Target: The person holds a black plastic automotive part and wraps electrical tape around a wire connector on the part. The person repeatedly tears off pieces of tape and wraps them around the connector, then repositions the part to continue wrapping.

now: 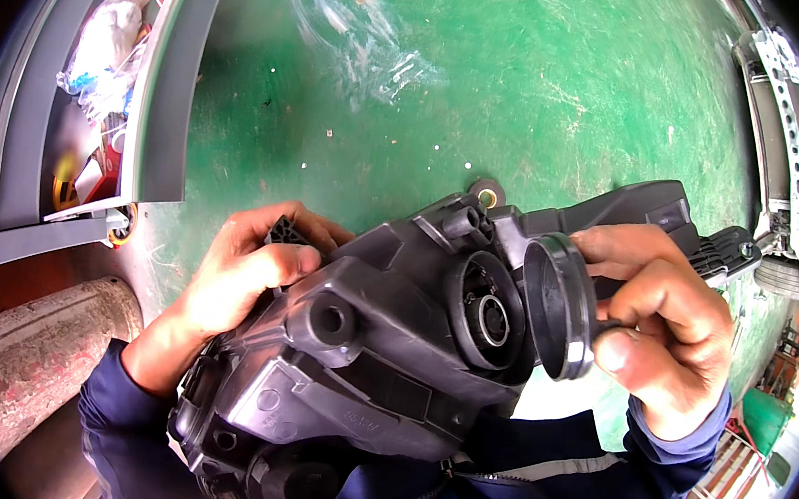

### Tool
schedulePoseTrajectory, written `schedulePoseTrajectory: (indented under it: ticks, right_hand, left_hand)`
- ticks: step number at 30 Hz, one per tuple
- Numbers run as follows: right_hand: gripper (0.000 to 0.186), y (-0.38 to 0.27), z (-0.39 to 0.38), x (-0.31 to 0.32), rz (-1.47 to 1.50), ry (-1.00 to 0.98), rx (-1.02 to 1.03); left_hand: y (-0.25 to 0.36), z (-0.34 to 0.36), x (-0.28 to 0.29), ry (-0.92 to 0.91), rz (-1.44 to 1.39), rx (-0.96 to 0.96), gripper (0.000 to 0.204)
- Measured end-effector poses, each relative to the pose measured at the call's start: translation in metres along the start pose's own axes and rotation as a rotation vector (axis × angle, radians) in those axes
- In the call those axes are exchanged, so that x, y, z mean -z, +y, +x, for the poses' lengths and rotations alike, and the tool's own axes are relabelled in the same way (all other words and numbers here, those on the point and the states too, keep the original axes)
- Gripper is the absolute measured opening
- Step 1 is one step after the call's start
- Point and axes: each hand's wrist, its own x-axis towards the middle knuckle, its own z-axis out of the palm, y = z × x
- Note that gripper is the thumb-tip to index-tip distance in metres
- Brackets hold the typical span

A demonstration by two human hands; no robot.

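A black plastic housing [369, 362], which looks like the back of a vehicle headlamp, is held up against my body. My left hand [258, 270] grips its upper left edge with the thumb over a ribbed part. A round opening [475, 315] with a metal ring inside faces upward on the right half. My right hand [661, 328] holds a round black cap [553, 308] tilted on edge just beside that opening, pinched by its rim and back. Other ports and a second round part sit lower on the housing, partly shaded.
Green floor [492, 85] lies beyond the housing. A grey cabinet with an open drawer [171, 74] of bags and tools stands upper left. A dirty cylinder [39, 349] lies lower left. A vehicle's metal frame [795, 134] and wheel are far right, with a green bin [768, 420] below.
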Motion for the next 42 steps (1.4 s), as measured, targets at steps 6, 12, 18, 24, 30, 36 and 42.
schedulePoseTrajectory:
  ticks: [6, 12, 18, 24, 30, 36, 42]
  right_hand:
    - [0.026, -0.017, 0.011, -0.008, -0.218, -0.015, -0.047]
    - [0.020, -0.028, 0.022, -0.025, -0.476, -0.090, 0.017]
    - [0.020, -0.030, 0.026, -0.043, -0.535, -0.138, 0.065]
    - [0.041, -0.019, 0.023, -0.018, -0.500, -0.273, 0.178]
    - [0.072, -0.005, 0.038, 0.011, -0.416, -0.516, 0.299]
    - [0.065, 0.011, 0.037, 0.011, -0.381, -0.547, 0.334]
    - [0.060, 0.014, 0.038, 0.004, -0.397, -0.524, 0.375]
  left_hand:
    - [-0.003, 0.009, -0.001, -0.033, -0.033, -0.016, 0.029]
    - [-0.003, 0.011, -0.002, -0.055, -0.037, -0.007, 0.031]
    - [-0.004, 0.008, 0.005, -0.090, -0.007, 0.000, 0.031]
    - [-0.007, 0.008, 0.006, -0.106, 0.015, 0.005, 0.031]
    - [-0.010, 0.008, 0.003, -0.103, -0.018, -0.070, 0.031]
    - [-0.001, 0.005, -0.003, -0.097, 0.022, -0.051, 0.030]
    - [0.002, 0.008, -0.004, -0.075, 0.035, -0.005, 0.027]
